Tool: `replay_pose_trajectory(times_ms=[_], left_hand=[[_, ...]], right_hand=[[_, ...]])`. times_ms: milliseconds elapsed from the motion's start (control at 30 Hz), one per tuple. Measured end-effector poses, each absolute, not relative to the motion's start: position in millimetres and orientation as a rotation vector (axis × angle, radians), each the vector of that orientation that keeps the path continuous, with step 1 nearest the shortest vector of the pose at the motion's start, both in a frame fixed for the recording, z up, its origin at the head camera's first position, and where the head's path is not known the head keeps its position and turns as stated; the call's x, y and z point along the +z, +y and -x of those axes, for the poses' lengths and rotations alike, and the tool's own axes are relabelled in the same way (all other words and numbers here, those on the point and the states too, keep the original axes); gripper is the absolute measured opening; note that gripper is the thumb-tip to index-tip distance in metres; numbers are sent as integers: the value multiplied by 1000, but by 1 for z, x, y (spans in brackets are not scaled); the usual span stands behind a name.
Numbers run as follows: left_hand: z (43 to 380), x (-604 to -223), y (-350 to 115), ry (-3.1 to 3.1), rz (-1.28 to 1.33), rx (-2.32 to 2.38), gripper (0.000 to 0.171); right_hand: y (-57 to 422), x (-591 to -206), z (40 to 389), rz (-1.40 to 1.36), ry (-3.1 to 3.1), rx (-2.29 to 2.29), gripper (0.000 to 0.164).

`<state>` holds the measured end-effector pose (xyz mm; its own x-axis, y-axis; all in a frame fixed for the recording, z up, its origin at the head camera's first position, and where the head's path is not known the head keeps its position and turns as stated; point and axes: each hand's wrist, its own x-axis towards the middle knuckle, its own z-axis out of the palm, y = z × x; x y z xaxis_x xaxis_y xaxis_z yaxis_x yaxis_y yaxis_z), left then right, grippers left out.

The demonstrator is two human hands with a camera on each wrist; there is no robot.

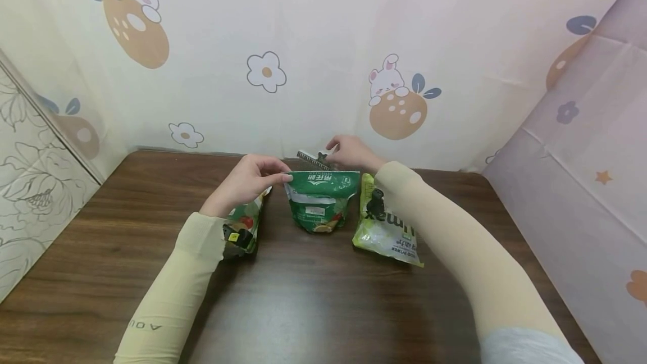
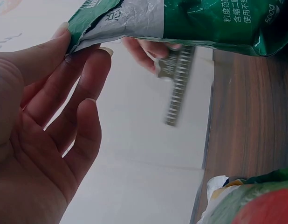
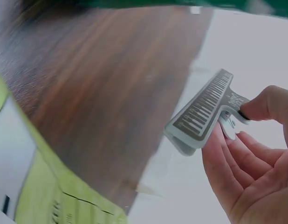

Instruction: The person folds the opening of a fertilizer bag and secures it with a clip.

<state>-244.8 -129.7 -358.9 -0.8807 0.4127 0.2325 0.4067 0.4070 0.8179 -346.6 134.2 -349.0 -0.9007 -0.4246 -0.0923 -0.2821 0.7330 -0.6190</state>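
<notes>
A green packet (image 1: 323,201) with white lettering and a folded top stands upright on the table. My left hand (image 1: 249,181) pinches its top left corner between thumb and fingers; the left wrist view shows the same packet (image 2: 195,23) from the side. Just behind the packet, my right hand (image 1: 354,152) holds a large flat clip (image 1: 314,160) by its handles. In the right wrist view this clip (image 3: 204,112) has a piano-key pattern, with thumb and fingers on its handles. The clip is apart from the packet.
A yellow-green and white bag (image 1: 386,235) lies to the right, partly under my right forearm. Another colourful packet (image 1: 247,218) sits at the left, half hidden by my left wrist. The brown table (image 1: 283,308) ends at a patterned curtain (image 1: 323,44).
</notes>
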Motion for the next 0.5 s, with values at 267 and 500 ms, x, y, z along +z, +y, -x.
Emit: replay_pose_trajectory(times_ms=[267, 500], left_hand=[[245, -358, -129, 2630, -772, 1510, 13], [247, -360, -129, 2635, -783, 1509, 12]], right_hand=[[144, -326, 336, 457, 2604, -1204, 35], [154, -307, 329, 585, 2722, -1177, 25]])
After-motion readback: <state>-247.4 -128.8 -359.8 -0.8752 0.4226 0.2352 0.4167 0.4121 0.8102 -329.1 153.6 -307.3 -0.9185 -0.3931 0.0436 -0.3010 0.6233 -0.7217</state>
